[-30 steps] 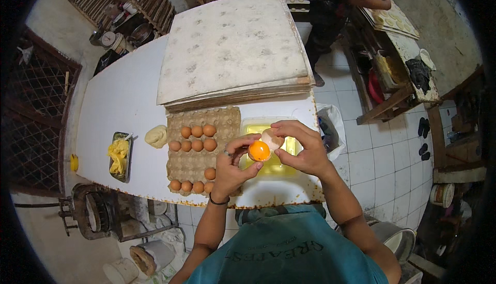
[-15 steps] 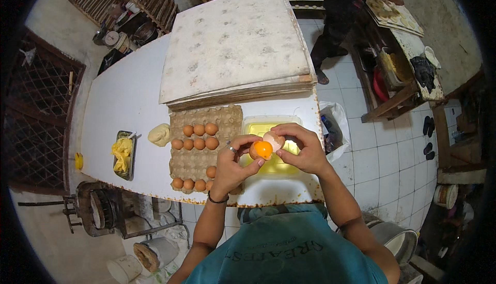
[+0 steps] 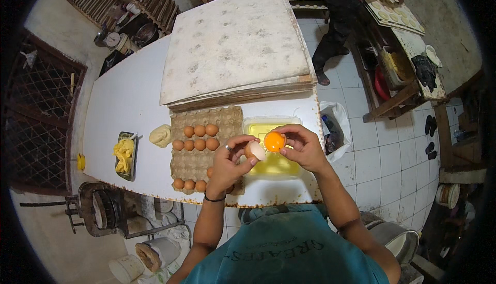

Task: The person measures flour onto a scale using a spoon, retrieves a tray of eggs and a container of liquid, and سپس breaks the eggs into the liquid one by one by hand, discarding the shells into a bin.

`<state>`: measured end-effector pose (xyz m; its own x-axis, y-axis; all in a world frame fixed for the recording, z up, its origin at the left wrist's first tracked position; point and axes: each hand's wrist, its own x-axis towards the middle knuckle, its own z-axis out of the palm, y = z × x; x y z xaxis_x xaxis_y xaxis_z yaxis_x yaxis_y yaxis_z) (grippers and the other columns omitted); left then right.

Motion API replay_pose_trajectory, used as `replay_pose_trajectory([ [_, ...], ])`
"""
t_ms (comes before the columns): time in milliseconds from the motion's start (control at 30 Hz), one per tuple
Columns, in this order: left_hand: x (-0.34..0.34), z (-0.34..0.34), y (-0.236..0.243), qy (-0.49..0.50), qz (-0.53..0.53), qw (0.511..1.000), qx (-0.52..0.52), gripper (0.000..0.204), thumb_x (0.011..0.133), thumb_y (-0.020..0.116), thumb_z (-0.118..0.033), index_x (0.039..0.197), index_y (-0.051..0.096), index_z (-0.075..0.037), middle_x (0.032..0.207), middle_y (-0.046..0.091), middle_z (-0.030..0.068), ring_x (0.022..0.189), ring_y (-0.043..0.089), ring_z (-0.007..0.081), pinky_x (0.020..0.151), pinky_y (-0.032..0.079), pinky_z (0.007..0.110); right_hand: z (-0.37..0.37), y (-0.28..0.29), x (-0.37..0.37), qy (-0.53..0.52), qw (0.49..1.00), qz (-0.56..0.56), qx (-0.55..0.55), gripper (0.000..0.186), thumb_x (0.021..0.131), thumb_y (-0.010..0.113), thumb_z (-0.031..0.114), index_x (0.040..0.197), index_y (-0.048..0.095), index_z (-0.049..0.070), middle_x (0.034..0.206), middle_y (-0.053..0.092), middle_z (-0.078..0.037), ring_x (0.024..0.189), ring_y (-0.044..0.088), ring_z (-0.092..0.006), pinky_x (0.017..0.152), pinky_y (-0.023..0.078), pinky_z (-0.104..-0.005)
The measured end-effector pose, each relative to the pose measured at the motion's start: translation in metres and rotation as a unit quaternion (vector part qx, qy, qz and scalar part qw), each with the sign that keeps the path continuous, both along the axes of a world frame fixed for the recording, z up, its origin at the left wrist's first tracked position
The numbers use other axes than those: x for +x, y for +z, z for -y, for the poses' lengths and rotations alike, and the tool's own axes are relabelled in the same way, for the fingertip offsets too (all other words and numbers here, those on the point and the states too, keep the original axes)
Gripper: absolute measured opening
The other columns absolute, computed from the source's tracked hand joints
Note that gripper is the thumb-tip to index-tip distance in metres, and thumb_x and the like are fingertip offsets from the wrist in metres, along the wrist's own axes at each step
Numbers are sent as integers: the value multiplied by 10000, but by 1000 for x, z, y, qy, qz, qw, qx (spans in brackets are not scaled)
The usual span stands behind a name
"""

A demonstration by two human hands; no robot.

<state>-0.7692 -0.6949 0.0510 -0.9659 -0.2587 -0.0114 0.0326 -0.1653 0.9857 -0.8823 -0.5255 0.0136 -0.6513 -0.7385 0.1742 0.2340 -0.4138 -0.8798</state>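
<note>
My left hand (image 3: 231, 165) grips an eggshell half (image 3: 254, 150), tilted, with its pale inside showing. My right hand (image 3: 305, 149) holds the other shell half with an orange yolk (image 3: 275, 141) in it. Both are over a clear plastic container (image 3: 268, 167) holding pale yellow liquid. Just left of it lies a cardboard egg tray (image 3: 188, 162) with several brown eggs (image 3: 199, 130). A lump of pale dough (image 3: 159, 136) sits beside the tray, and a shallow dish of yellow butter-like paste (image 3: 124, 155) rests farther left.
A tall stack of floury sheets (image 3: 232, 41) covers the back of the white table (image 3: 113, 108). A co-worker (image 3: 336, 15) stands by a side bench (image 3: 429, 91) with a dough-covered tray. A white bag (image 3: 338, 113) stands on the floor right of the table; a metal pot (image 3: 408, 242) is near my right elbow.
The yolk has passed from the shell half in my left hand to the one in my right, and the two halves have moved apart. The co-worker's leg has shifted.
</note>
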Motion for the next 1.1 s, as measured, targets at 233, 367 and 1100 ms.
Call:
replay_pose_trajectory([
  [233,4,8,-14,3,64,829,-556,359,646,685,-137,974,568,-46,917,578,122,845,556,308,739,459,370,-4,2,-4,-15,999,-49,14,385,738,621,-22,1102,498,-13,1071,514,-90,987,515,-148,881,425,-278],
  [367,1,7,-8,19,7,845,-535,373,637,702,-100,980,567,-42,953,588,128,878,575,264,749,458,320,-5,4,-4,-25,996,-75,27,379,730,639,3,1085,509,-15,1045,518,-85,974,518,-148,864,428,-268],
  [1100,3,-9,-7,-4,-96,978,-184,464,650,680,43,1073,502,-29,1145,491,127,1101,474,220,927,412,323,-7,57,6,-112,913,-363,150,343,619,655,34,960,627,24,920,568,-101,821,581,-191,726,474,-274],
])
